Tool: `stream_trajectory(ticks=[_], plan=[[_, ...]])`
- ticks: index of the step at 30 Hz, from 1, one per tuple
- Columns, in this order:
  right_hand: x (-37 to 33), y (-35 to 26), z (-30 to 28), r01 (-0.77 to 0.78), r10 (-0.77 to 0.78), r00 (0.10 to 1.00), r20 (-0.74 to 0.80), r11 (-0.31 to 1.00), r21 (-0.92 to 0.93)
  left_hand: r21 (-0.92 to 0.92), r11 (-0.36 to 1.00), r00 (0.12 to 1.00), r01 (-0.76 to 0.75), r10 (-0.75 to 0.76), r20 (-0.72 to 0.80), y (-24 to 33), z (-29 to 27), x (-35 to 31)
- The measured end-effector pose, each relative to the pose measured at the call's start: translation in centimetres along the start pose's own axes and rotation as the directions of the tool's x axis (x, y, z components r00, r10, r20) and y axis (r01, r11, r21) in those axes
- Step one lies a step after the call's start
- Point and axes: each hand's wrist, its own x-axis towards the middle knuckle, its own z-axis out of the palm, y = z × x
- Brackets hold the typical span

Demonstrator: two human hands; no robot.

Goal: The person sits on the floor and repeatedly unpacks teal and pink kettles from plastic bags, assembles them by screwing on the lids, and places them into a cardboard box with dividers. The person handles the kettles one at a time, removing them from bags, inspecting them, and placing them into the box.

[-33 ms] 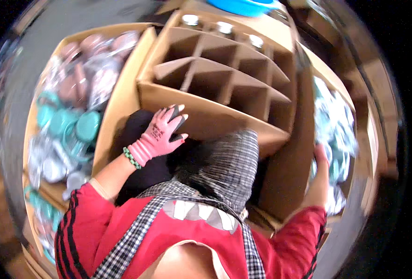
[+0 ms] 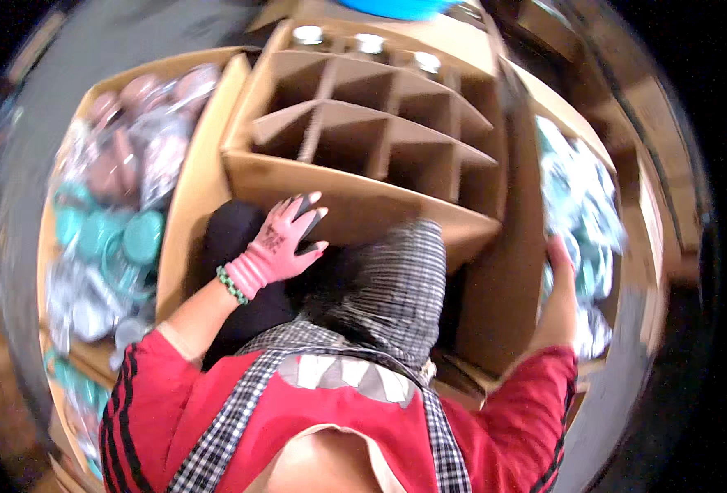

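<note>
While a person in a red top and checked scarf (image 2: 380, 296) leans over it, a cardboard box (image 2: 355, 205) with a divider grid sits straight ahead. Three jars (image 2: 369, 43) stand in its far row. Gloved in pink, the left hand (image 2: 281, 242) lies flat on the box's near wall, fingers spread, gripping nothing. At the box's right side, the right hand (image 2: 562, 271) is blurred; its grip cannot be told. Teal lids (image 2: 125, 234) and wrapped goods fill a carton on the left.

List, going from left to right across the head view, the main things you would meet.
Open cardboard box of teal and pink wrapped items → left hand in a pink glove → brown cardboard box with divider cells → bare right hand → box of pale blue wrapped items.
</note>
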Motion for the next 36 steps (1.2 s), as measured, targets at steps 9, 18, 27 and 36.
stream_trajectory(ticks=[9, 18, 27, 36], plan=[[1.7, -7.4, -7.6, 0.088, 0.482, 0.815, 0.323, -0.653, 0.752, 0.151, 0.979, 0.865, -0.136, 0.043, 0.500, 1.6, 5.1, -0.7], [-0.6, -11.9, -7.1, 0.364, 0.545, 0.794, 0.269, -0.781, 0.508, 0.216, 0.962, 0.782, -0.165, -0.005, 0.623, 1.0, 5.9, -0.5], [-18.7, -10.8, -21.2, 0.511, 0.742, 0.650, -0.164, -0.267, 0.817, -0.014, 0.985, 0.884, -0.169, 0.158, 0.441, 0.5, 4.6, -0.9], [-25.6, -19.7, -38.0, 0.702, 0.101, 0.701, -0.706, 0.075, 0.708, -0.312, 0.856, 0.887, -0.412, 0.298, -0.352, 6.3, -3.3, 7.7]])
